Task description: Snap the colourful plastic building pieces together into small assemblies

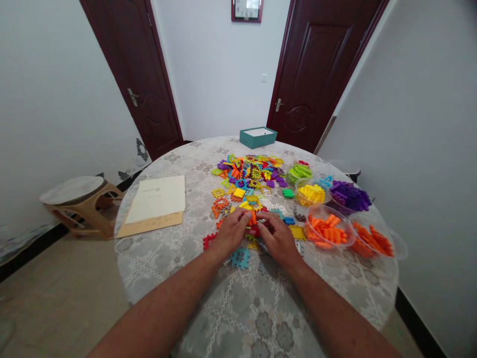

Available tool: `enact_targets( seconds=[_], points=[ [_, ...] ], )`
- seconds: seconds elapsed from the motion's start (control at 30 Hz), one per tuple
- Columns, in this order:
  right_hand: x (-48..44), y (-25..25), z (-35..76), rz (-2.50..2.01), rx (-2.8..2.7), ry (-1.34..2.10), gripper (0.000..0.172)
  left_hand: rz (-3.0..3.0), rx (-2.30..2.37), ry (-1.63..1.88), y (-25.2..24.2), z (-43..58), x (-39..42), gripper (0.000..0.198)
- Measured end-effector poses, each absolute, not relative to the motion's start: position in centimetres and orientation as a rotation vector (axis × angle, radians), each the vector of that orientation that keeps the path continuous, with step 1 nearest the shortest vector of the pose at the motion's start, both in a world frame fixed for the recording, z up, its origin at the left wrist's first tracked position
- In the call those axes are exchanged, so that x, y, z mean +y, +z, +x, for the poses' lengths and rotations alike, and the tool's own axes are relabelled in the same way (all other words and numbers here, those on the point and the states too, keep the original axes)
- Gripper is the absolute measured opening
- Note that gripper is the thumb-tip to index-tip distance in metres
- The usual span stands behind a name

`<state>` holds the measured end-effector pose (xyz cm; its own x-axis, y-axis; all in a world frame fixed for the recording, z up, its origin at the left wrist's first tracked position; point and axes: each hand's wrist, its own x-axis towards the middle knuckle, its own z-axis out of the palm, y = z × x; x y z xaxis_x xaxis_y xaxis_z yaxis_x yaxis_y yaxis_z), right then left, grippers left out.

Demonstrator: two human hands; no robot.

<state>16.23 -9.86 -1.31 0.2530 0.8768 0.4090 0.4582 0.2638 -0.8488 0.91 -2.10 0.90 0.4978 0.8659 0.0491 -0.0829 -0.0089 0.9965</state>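
My left hand [234, 228] and my right hand [276, 233] meet over the near side of a heap of plastic building pieces [251, 171]. Between their fingertips is a small orange building piece [253, 218], with both hands closed on it. Something red shows just under the fingers; I cannot tell whether it is joined to the orange piece. A light-blue notched square piece [240, 258] lies below my left hand. Red notched pieces [209, 241] are at its left, and a yellow panel [297, 232] lies to the right of my right hand.
Clear bowls hold sorted pieces at the right: green [299, 172], yellow [312, 194], purple [350, 195], and orange in two bowls [330, 231]. Papers [158, 199] lie at the left. A teal box [258, 137] stands at the far edge. A stool [80, 199] is beside the round table.
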Motion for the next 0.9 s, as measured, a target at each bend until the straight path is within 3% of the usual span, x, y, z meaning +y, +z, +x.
enact_targets(
  seconds=[0.23,0.37,0.5,0.7,0.9],
  points=[
    [-7.4,2.6,15.1,-1.419,-1.64,0.411,0.028,1.224,1.045,1.301,1.2,-4.7,5.4,0.033],
    [0.0,6.1,15.7,-1.448,-1.848,0.299,0.028,1.195,1.304,1.363,-0.9,-6.3,7.5,0.034],
    [9.7,8.2,16.9,-1.766,-1.914,0.107,0.033,1.243,1.439,1.345,-2.3,-6.5,7.5,0.033],
    [19.8,8.4,18.6,-2.089,-2.045,-0.066,0.047,1.295,1.487,1.309,-2.5,-6.5,7.4,0.033],
    [25.0,6.6,19.0,-2.169,-2.119,-0.005,0.058,1.245,1.486,1.31,-2.5,-6.4,7.4,0.032]
  ],
)
